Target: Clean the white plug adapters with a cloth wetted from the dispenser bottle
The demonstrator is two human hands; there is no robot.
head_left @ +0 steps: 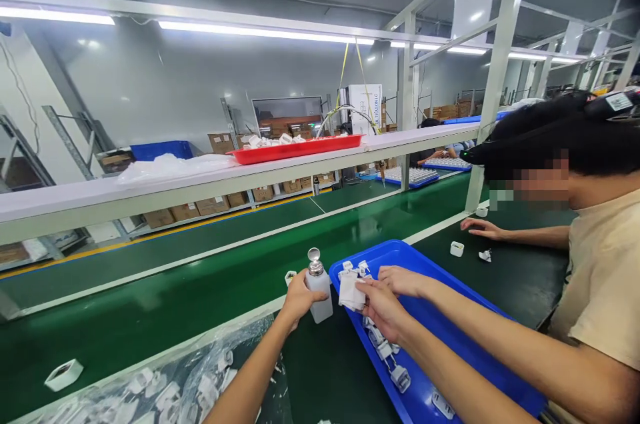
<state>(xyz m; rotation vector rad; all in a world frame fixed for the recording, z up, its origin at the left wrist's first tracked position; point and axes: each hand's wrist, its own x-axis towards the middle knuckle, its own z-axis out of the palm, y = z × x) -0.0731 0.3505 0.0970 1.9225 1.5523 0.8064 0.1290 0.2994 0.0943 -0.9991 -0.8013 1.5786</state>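
Just left of where the blue tray (390, 256) has its far left corner, my left hand (300, 297) is curled around a white dispenser bottle (321, 304), with the fingers largely hidden from me behind it. The bottle is upright with a metal cap (315, 266) on top; I can't tell from this end whether its base touches the surface (320, 371). My right hand (387, 311) is pinched closed on a folded white cloth (351, 294) above the tray's left part. Just under and around that cloth, white plug housings (400, 377) lie inside the tray along its left side.

A co-worker's hand (404, 281) reaches over the tray from its right, close beside my right hand; I can't make out what it holds. Another co-worker's hand (484, 229) rests right of the tray's far end, near a white plastic shell (457, 249) and a small pronged piece (485, 255).

Left of the tray, clear plastic film (250, 327) spreads over many white parts (170, 397), and farther left I see a hollow white casing (64, 375). Beyond the tray, a raised shelf (185, 184) carries a red tray (300, 151) heaped with white pieces (285, 139).
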